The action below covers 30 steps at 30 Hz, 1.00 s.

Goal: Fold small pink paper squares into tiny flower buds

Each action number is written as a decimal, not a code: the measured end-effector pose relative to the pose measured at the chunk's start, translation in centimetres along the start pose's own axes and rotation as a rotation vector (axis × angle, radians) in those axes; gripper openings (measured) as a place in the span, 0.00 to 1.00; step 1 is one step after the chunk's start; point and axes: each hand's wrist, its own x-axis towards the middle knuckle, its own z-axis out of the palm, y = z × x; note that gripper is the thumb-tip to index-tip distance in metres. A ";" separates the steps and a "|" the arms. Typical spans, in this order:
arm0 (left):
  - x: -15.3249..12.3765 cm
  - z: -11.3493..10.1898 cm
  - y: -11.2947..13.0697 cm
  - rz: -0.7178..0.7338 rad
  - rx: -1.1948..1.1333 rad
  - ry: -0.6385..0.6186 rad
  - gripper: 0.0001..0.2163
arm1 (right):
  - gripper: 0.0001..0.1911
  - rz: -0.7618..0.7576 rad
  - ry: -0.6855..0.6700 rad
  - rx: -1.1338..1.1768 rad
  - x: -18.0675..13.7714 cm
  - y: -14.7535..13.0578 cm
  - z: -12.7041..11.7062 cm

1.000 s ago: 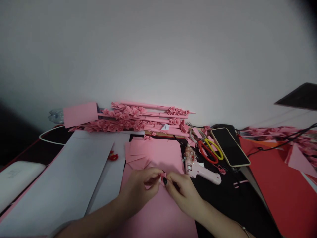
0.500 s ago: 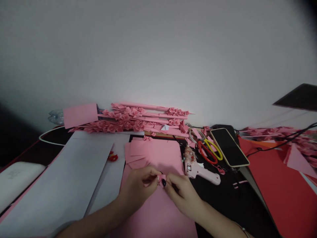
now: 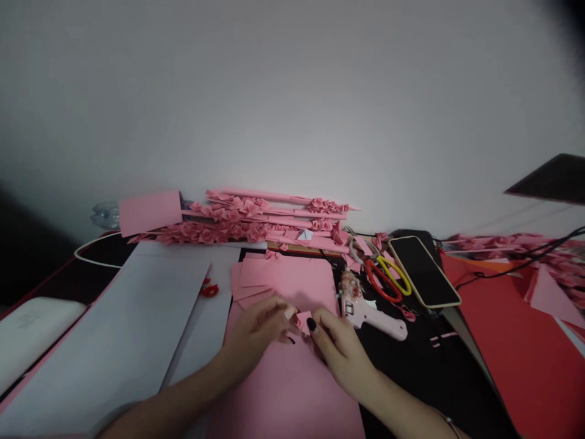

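A small folded piece of pink paper (image 3: 304, 322) is pinched between the thumb and fingers of my right hand (image 3: 339, 350), just above the pink sheets. The thumb, with its dark nail, lies over the paper's right side. My left hand (image 3: 258, 332) is at the paper's left edge, its fingers curved and apart; whether a fingertip touches the paper is hard to tell. Below both hands lies a stack of large pink paper sheets (image 3: 292, 390). Smaller pink paper pieces (image 3: 253, 277) lie fanned on its upper left part.
Pink paper flower stems (image 3: 237, 228) lie along the wall. To the right are a glue gun (image 3: 379, 320), scissors with red and yellow handles (image 3: 388, 279), a phone (image 3: 425, 271) and red paper (image 3: 516, 341). White sheets (image 3: 119, 317) cover the left side.
My left fingers have loosened from their pinch and spread apart. The folded paper has shifted slightly right and up, turning a little in my right hand.
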 end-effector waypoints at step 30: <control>-0.5 0.3 -0.2 -0.075 0.333 -0.208 0.24 | 0.21 -0.014 -0.122 0.143 0.3 0.2 -0.3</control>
